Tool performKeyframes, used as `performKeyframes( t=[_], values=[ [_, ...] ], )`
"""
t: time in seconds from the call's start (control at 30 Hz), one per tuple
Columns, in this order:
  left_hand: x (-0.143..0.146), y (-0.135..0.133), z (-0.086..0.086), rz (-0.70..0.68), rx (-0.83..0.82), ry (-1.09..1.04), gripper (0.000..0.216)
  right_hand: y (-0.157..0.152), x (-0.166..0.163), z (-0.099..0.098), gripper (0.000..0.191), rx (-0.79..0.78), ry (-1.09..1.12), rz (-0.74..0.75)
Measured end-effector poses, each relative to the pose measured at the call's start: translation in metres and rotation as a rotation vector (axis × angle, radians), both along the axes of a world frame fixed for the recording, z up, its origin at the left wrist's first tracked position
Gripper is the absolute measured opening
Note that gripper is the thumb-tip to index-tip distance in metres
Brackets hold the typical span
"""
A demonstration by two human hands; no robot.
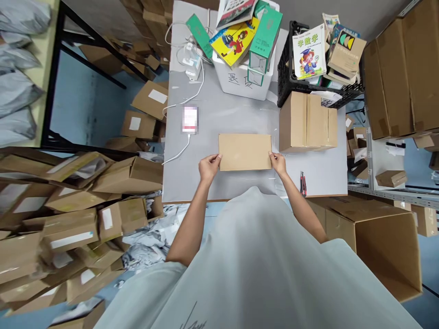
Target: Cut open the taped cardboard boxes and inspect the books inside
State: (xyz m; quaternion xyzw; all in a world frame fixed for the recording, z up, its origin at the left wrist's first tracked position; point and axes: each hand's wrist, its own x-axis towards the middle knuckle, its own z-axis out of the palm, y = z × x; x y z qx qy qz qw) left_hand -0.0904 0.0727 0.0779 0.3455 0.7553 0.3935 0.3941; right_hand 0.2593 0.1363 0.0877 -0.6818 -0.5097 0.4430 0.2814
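A plain brown cardboard box (245, 152) lies in front of me on the grey table (236, 118), its long side running left to right. My left hand (209, 168) pinches its left end between thumb and fingers. At the opposite end, my right hand (277, 163) grips the right edge the same way. Whether the box holds anything cannot be seen. A red and black box cutter (303, 184) rests on the table to the right of my right hand. Behind it stand several closed cardboard boxes (295, 122) side by side.
At the back, a white foam bin (240, 84) holds books and green boxes. A black crate (286, 84) of books stands beside it. A phone (190, 119) with a white cable lies left. Cardboard boxes (72, 228) heap on the left floor; a large open carton (387, 251) sits right.
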Motion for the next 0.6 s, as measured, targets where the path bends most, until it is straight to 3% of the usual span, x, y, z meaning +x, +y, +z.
performKeyframes(
  t=[0.17,0.37,0.5,0.6],
  values=[
    [0.008,-0.014,-0.016,0.043,-0.035,-0.112,0.052,-0.015,0.006,-0.009,0.058,-0.098,0.130,-0.080],
    [0.033,-0.059,-0.029,0.049,-0.109,-0.172,0.036,-0.069,0.003,-0.011,0.044,-0.159,0.182,-0.069],
    [0.035,-0.071,-0.021,0.028,-0.098,-0.156,0.028,-0.091,-0.001,-0.003,0.045,-0.145,0.208,-0.022],
    [0.025,-0.069,-0.004,0.036,-0.063,-0.130,0.029,-0.093,0.002,0.010,0.056,-0.122,0.218,-0.015]
  ],
)
